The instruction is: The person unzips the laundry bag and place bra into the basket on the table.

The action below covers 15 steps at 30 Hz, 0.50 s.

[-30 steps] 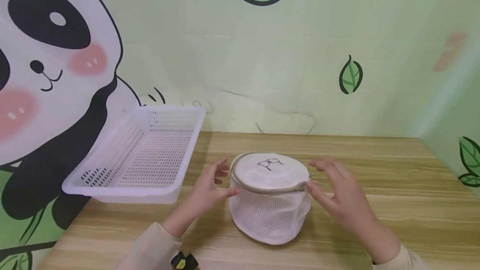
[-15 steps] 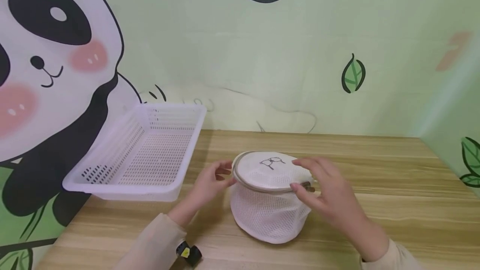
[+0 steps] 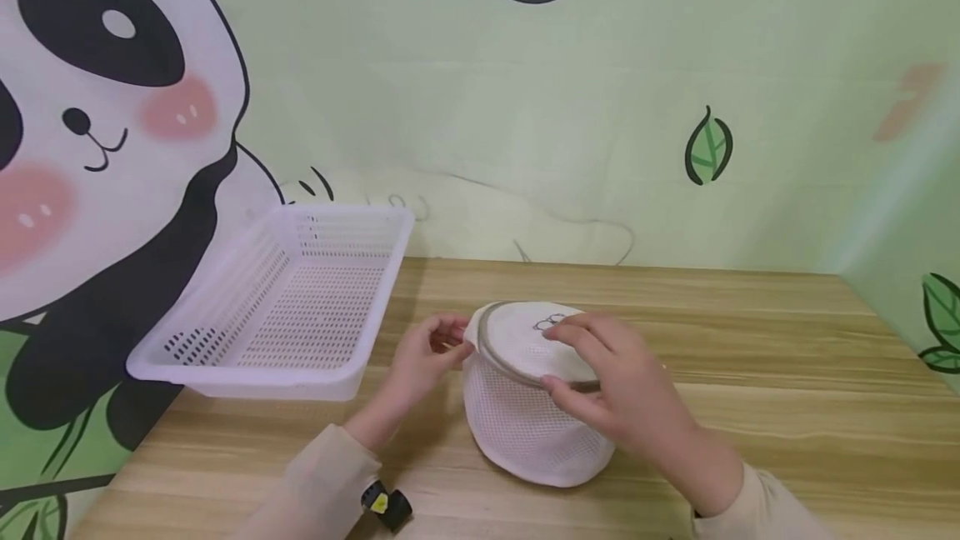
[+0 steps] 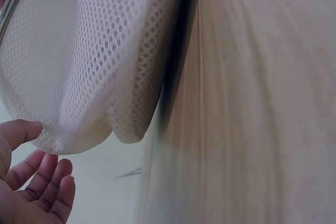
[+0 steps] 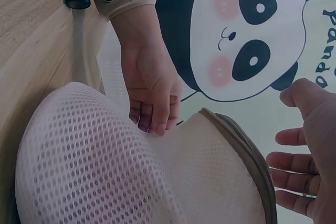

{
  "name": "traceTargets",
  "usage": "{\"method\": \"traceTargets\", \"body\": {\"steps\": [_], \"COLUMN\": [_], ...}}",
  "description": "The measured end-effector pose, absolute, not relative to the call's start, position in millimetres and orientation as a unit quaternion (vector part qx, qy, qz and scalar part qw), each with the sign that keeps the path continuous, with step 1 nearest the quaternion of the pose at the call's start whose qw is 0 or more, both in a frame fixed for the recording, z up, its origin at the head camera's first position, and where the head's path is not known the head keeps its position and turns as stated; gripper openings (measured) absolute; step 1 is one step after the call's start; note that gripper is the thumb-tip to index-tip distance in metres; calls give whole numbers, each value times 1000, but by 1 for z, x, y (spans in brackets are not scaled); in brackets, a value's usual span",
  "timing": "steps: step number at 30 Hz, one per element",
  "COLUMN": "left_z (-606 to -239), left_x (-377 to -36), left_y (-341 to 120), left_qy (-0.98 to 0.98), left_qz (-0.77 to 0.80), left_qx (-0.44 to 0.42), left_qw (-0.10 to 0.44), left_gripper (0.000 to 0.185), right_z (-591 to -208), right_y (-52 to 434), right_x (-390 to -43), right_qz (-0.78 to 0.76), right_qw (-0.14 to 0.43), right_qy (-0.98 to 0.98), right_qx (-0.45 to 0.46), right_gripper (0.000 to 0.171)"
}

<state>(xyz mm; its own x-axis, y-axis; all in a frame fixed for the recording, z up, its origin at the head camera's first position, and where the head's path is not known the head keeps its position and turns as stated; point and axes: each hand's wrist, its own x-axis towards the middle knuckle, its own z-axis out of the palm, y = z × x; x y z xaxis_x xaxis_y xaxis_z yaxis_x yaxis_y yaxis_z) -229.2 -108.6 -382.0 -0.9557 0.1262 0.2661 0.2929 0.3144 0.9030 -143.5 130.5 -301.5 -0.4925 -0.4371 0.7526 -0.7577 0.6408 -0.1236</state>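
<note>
A white mesh laundry bag [image 3: 525, 423] stands on the wooden table in the head view, its round lid edged by a grey-beige zipper [image 5: 247, 156]. A small glasses drawing on the lid is partly covered by my right hand. My left hand [image 3: 423, 365] pinches the bag's upper left side between thumb and fingers; the left wrist view shows the mesh drawn into a fold there. My right hand [image 3: 622, 382] hovers over the lid's right part, thumb near the zipper and fingers spread. In the right wrist view its relaxed fingers [image 5: 294, 163] lie beside the zipper rim, holding nothing visible.
A white perforated plastic basket [image 3: 348, 377] stands at the left on the table [image 3: 787, 357]. Behind rises a green wall [image 3: 420, 107] with a panda and leaf pictures. A black wrist device [image 3: 388, 507] sits at my left sleeve.
My right hand has moved left from the bag's right edge across the lid. My left hand has come from beside the bag to pinch its upper left side, and the lid tilts slightly.
</note>
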Motion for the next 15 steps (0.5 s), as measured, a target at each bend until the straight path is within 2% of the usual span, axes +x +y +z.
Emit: {"method": "traceTargets", "body": {"steps": [7, 15], "left_z": [-380, -377], "left_x": [-224, -219], "left_y": [-107, -105], "left_qy": [-806, -814], "left_qz": [-574, -559], "left_qx": [-119, -120], "left_qw": [82, 106], "left_gripper": [21, 10], "right_z": [-308, -314], "right_y": [123, 118], "right_x": [-144, -144], "right_qz": [206, 153], "right_qw": [332, 339], "right_qy": [-855, -867], "right_qx": [342, 331], "right_gripper": [35, 33]}}
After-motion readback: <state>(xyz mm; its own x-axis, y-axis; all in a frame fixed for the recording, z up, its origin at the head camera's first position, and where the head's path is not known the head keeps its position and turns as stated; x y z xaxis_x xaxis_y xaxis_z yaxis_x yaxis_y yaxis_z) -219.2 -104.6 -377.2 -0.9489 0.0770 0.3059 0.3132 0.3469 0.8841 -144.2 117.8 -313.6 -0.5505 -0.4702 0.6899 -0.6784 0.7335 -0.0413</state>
